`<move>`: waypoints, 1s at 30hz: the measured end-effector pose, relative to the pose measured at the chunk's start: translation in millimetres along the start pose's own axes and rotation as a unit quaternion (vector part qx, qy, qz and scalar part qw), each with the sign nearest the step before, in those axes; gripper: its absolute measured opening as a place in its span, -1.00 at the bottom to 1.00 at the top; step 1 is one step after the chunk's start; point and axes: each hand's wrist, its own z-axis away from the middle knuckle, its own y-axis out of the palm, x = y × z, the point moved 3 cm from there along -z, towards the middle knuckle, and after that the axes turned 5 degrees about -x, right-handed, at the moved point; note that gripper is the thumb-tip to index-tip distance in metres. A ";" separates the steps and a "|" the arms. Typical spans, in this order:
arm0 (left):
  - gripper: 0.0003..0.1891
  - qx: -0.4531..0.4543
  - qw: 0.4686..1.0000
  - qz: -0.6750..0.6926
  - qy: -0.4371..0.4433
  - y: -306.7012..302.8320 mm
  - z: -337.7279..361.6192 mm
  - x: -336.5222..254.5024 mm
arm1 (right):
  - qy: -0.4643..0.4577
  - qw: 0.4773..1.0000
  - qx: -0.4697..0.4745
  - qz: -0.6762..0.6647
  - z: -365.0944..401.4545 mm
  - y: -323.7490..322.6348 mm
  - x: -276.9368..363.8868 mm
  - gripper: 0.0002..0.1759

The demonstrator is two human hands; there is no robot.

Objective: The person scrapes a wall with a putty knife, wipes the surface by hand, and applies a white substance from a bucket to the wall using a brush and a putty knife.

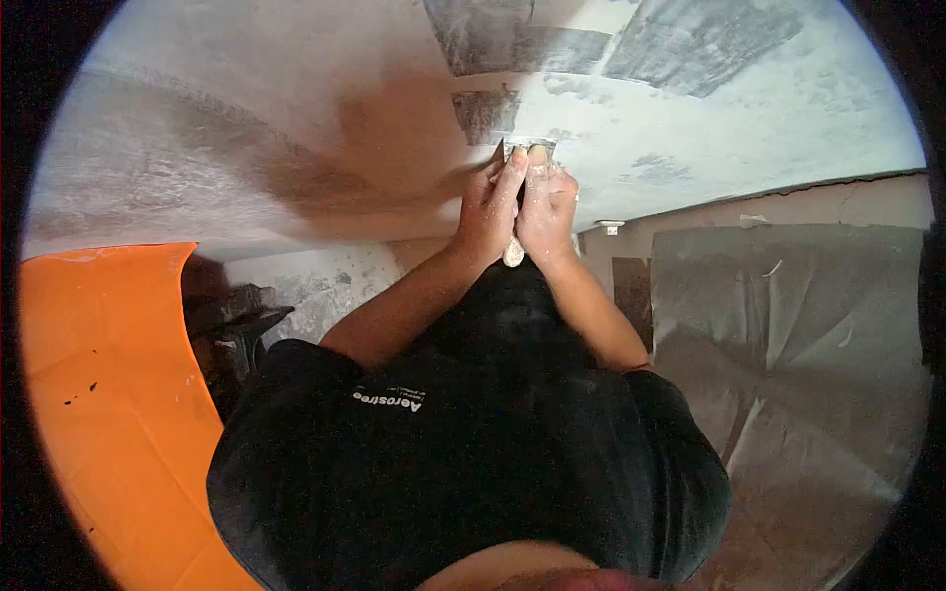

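Clasping the scraper [528,142] between them, left hand [490,209] and right hand [548,212] press its blade, jutting above, onto the wall [690,128].

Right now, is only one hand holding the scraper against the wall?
No: the left hand and the right hand are both closed around the scraper, with its blade against the wall.

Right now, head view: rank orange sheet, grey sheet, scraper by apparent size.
1. Joint largest: grey sheet and orange sheet. They look alike, and both are cut by the frame, so I can't rank them.
2. Smallest: scraper, mostly hidden by the hands.
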 end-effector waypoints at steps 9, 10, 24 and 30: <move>-0.65 -0.011 0.999 0.020 0.028 1.9 -3.2 2.4 | -0.044 0.999 -0.012 -0.009 -2.3 1.8 -13.1 -0.53; -0.65 -0.011 0.999 0.033 0.024 0.9 -4.2 7.4 | -0.043 0.999 -0.016 -0.012 -2.6 1.9 -12.5 -0.52; -0.68 0.014 0.996 0.087 0.031 6.9 -1.5 -2.8 | -0.037 0.999 -0.020 -0.002 -5.5 0.5 1.6 -0.51; -0.70 -0.003 0.998 0.067 0.009 5.7 1.0 -2.3 | -0.011 1.000 0.010 0.025 -5.9 -1.6 13.2 -0.50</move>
